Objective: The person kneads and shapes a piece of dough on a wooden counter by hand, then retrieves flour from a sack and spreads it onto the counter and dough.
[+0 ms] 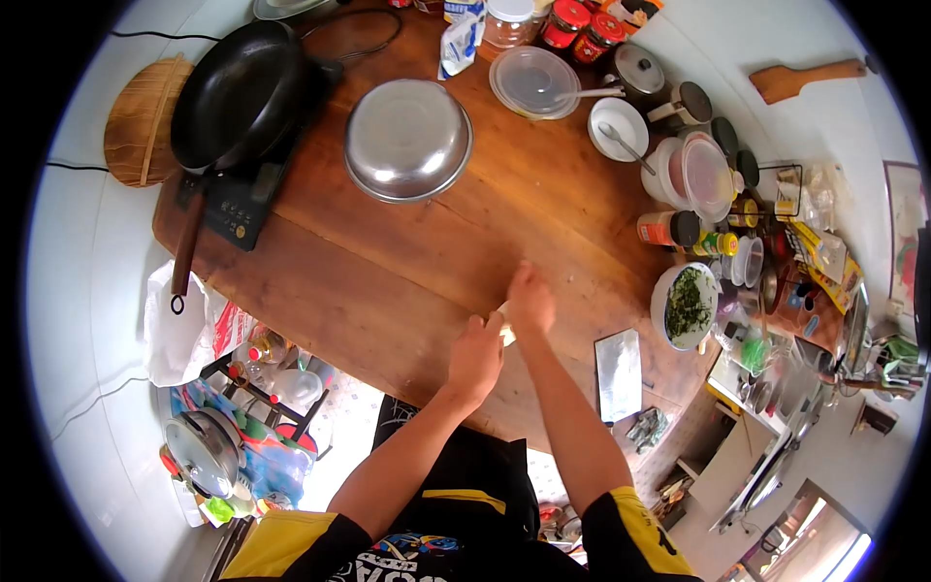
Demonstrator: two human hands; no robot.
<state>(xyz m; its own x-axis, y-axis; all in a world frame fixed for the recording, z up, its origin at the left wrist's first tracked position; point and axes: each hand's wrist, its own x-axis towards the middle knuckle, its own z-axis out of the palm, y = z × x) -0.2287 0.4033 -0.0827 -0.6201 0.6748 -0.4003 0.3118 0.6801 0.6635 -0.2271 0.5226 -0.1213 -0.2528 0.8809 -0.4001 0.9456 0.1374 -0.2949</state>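
Near the front of the wooden table (417, 262), my left hand (475, 357) is closed around a small pale piece (507, 333), mostly hidden by the fingers; its kind does not show. My right hand (531, 301) is just beyond and to the right, against the same piece. Its fingers are curled in and slightly blurred, so what they grip cannot be made out. To the right of my hands, a cleaver (619, 373) with a wide blade lies flat. An upside-down metal bowl (407, 139) sits farther back on the table.
A black wok (238, 97) stands on an induction cooker (233, 209) at the left, its handle over the edge. Along the right are a bowl of chopped greens (687, 307), a white bowl with a spoon (618, 129) and several jars. A plastic-lidded container (533, 81) is at the back.
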